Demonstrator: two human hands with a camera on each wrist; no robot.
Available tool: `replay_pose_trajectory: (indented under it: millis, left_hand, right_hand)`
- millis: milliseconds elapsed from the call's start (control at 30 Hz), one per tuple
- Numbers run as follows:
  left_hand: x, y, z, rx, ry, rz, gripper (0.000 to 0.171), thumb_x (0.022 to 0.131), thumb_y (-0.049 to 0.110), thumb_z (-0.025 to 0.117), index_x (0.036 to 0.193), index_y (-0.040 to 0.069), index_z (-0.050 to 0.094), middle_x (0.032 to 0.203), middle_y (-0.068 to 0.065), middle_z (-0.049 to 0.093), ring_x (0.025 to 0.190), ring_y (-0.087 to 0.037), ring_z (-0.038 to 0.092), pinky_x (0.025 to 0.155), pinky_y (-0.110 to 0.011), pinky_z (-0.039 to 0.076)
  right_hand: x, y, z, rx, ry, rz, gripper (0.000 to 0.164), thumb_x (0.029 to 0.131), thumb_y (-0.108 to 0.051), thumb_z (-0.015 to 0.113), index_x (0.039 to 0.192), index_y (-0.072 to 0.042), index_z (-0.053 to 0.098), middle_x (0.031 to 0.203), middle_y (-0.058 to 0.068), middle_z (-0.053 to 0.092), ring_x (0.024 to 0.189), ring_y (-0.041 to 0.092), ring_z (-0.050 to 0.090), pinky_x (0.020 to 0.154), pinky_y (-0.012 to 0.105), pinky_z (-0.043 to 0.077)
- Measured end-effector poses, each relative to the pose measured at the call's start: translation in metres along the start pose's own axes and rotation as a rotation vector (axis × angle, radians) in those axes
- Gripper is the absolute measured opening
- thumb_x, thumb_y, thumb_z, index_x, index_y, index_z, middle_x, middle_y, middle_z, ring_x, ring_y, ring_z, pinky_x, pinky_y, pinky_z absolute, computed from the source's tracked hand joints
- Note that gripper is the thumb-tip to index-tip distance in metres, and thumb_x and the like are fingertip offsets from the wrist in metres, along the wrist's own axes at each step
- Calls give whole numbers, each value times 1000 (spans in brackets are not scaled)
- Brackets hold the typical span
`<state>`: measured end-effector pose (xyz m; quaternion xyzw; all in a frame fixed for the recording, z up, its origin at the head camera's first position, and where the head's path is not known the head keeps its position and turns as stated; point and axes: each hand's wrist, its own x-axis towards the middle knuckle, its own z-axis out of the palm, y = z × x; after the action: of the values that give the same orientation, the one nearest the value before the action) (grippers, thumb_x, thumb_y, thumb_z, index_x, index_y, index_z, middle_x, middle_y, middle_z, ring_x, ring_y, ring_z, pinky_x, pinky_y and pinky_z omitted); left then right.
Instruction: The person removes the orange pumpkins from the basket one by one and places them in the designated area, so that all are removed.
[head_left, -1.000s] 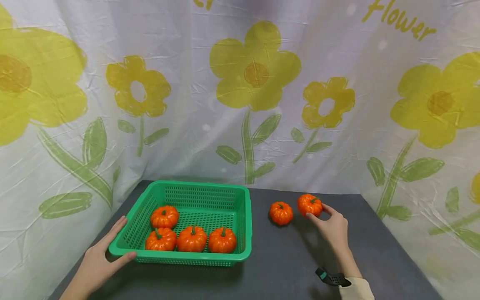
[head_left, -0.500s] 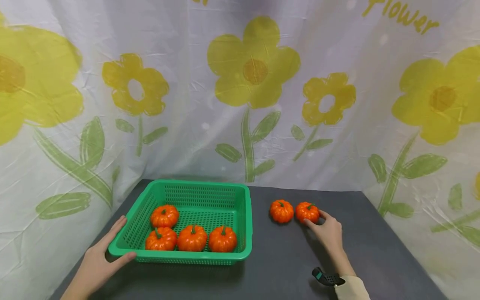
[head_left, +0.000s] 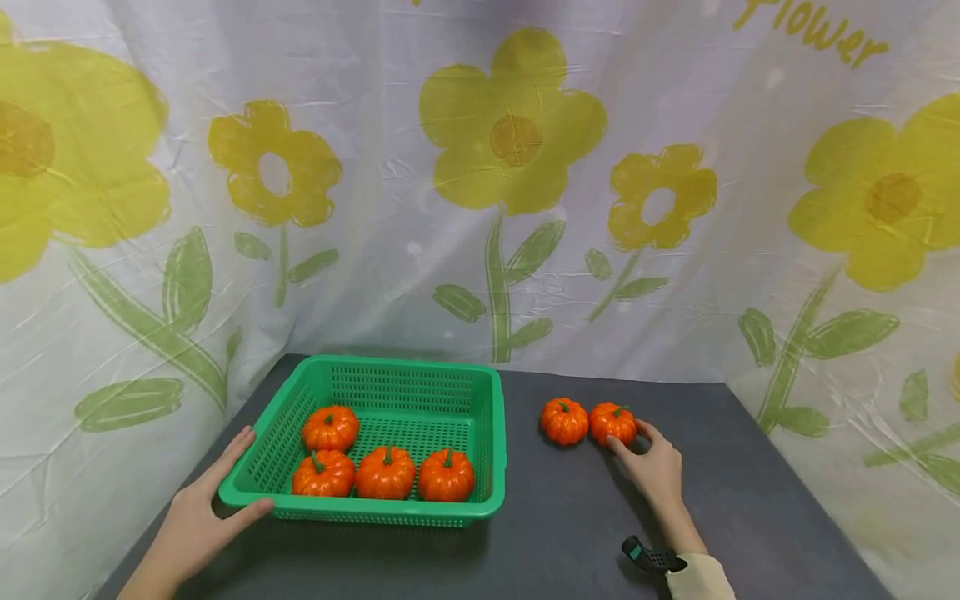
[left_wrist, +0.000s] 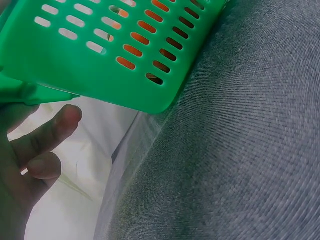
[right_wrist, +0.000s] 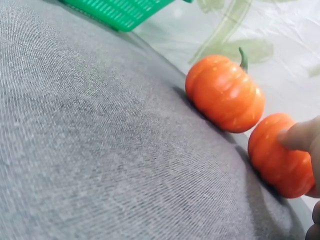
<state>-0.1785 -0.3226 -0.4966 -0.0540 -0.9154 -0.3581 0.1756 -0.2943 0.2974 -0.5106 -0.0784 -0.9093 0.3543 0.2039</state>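
My right hand [head_left: 657, 467] holds a small orange pumpkin [head_left: 609, 422] between thumb and fingers at the back right of the table. In the right wrist view the thumb [right_wrist: 301, 136] lies on that pumpkin's side, and the pumpkin sits low at the cloth. Just left of it stands another pumpkin [head_left: 565, 422] with a green stem. At the near left corner of a green basket [head_left: 501, 450], my left hand [head_left: 197, 518] spreads its thumb and fingers along the rim. The left wrist view shows loosely bent fingers [left_wrist: 47, 137] beneath the rim. Several pumpkins [head_left: 386, 475] lie inside the basket.
A dark grey cloth [head_left: 555, 533] covers the table. Behind and at both sides hangs a white curtain [head_left: 375, 250] printed with yellow flowers, close to the table's edges. My right wrist wears a black band [head_left: 651, 557].
My right hand has lowered the held pumpkin onto the table beside the other pumpkin, shifting it slightly left. The left hand stays at the basket corner.
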Motion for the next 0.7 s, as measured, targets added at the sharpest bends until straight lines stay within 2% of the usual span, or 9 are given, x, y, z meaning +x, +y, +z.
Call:
replay_pose_trajectory:
  millis: [367, 500, 700]
  left_hand:
    - [-1, 0, -1, 4, 1, -3, 95, 93, 36, 83, 170, 37, 27, 170, 30, 17, 135, 24, 15, 98, -76, 42]
    - [-1, 1, -1, 0, 3, -4, 95, 93, 35, 83, 170, 37, 27, 171, 29, 17, 134, 26, 14, 98, -75, 42]
    - [-1, 3, -1, -11, 5, 7, 95, 92, 34, 84, 169, 36, 28, 169, 31, 17, 130, 29, 13, 98, -75, 41]
  right_hand:
    - [-3, 2, 2, 46, -4, 9, 75, 93, -40, 83, 148, 4, 57, 145, 29, 61, 137, 48, 53, 118, 64, 41]
    - [-2, 3, 2, 68, -1, 17, 75, 93, -41, 83, 148, 4, 57, 146, 30, 60, 138, 49, 51, 118, 64, 40]
    - [-3, 3, 1, 112, 65, 17, 68, 93, -35, 83, 144, 4, 61, 144, 29, 62, 136, 47, 53, 117, 63, 42]
